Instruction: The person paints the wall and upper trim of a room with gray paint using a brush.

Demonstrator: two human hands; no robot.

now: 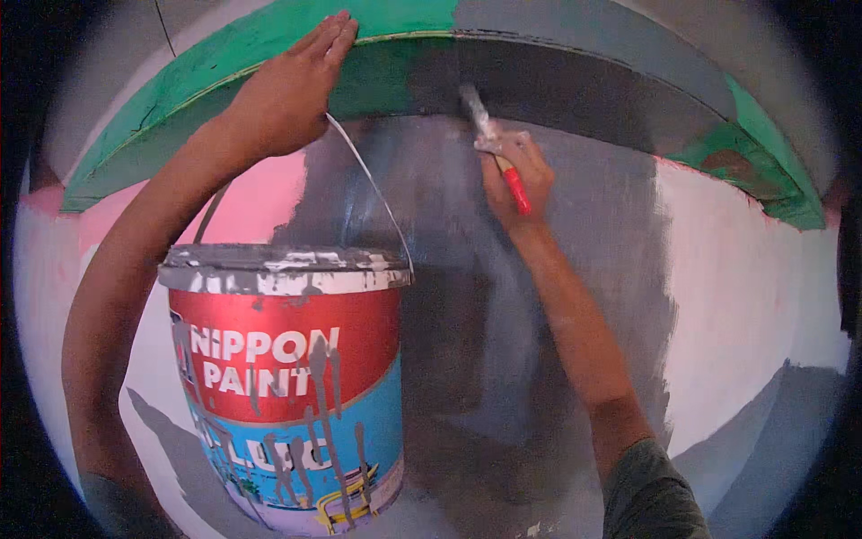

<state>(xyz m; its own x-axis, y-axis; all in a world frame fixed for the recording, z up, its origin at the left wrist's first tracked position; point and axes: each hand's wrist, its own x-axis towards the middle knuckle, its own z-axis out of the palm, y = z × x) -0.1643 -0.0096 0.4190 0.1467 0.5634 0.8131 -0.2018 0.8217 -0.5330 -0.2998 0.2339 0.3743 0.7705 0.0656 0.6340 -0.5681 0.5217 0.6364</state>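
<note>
A red and blue paint bucket (287,359), streaked with grey drips, hangs tilted by its thin wire handle (370,175) from my left hand (292,94). Just where the wire crosses the palm is hidden behind that hand. Its fingers reach up onto the edge of a curved green ledge (377,20). My right hand (521,166) is closed round a paintbrush (514,184) with a red-tipped handle, its upper part smeared with paint. The bristles touch the dark grey underside of the ledge (557,94).
Below the ledge, the wall has a broad dark grey painted area (467,332). Pink paint (260,202) borders it at left and white wall (727,287) at right. Grey also covers the ledge's upper right, with green at its right end (741,162). Wet-looking grey paint coats the bucket's rim (287,280).
</note>
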